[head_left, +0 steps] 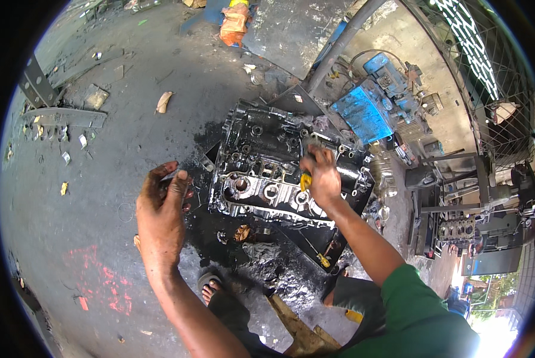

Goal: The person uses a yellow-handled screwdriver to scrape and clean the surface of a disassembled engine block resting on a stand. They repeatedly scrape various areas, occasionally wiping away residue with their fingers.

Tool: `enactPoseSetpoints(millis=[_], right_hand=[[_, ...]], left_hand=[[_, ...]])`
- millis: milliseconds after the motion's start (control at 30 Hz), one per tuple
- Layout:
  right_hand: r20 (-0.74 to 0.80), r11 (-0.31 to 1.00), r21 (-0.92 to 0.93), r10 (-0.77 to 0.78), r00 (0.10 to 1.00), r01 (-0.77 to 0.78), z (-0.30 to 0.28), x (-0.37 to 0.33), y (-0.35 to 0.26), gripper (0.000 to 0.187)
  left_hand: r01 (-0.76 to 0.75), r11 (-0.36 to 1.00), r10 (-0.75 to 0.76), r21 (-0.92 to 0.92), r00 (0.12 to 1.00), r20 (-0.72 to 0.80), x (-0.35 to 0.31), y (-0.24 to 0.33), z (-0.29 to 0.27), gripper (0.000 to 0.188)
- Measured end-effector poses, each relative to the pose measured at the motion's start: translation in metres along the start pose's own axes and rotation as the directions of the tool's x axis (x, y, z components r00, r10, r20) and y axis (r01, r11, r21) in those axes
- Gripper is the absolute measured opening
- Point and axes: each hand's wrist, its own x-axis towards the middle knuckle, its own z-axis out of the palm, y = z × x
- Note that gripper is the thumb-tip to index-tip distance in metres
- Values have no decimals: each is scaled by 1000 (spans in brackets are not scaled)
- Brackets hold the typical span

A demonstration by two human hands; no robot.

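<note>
A black, oily engine cylinder head with round bores and bare metal edges lies below me on a dark tray. Over its right part, my right hand is closed around a tool with a yellow handle. The tool's working end is blurred near the fingertips, so its kind is unclear. My left hand is raised to the left of the engine part, apart from it. Its blackened fingers curl toward the thumb, and anything between them is too small to make out.
A yellow-handled screwdriver rests on the tray's near corner. Beyond, on the right, stands a blue machine beside a slanting metal post. Metal stands are farther right. Wooden pieces lie between my feet; scraps litter the floor.
</note>
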Motion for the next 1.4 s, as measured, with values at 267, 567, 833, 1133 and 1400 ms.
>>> enactPoseSetpoints(millis=[267, 567, 833, 1133, 1400], right_hand=[[-41, 883, -198, -441, 897, 425, -3, 12, 24, 15], [-126, 888, 65, -445, 886, 455, -44, 54, 44, 14], [450, 967, 63, -248, 858, 246, -55, 132, 63, 3], [251, 871, 443, -347, 903, 212, -43, 124, 40, 4], [245, 857, 513, -196, 949, 45, -34, 93, 89, 6]], left_hand=[[19, 1000, -19, 7, 999, -50, -7, -1, -14, 37], [1, 1000, -3, -20, 997, -71, -14, 2, -19, 41], [16, 998, -15, 55, 1000, -17, -15, 1, -2, 40], [-6, 1000, 6, 11, 1000, 13, -17, 4, 6, 40], [34, 998, -30, 54, 997, -68, -27, 8, -6, 39]])
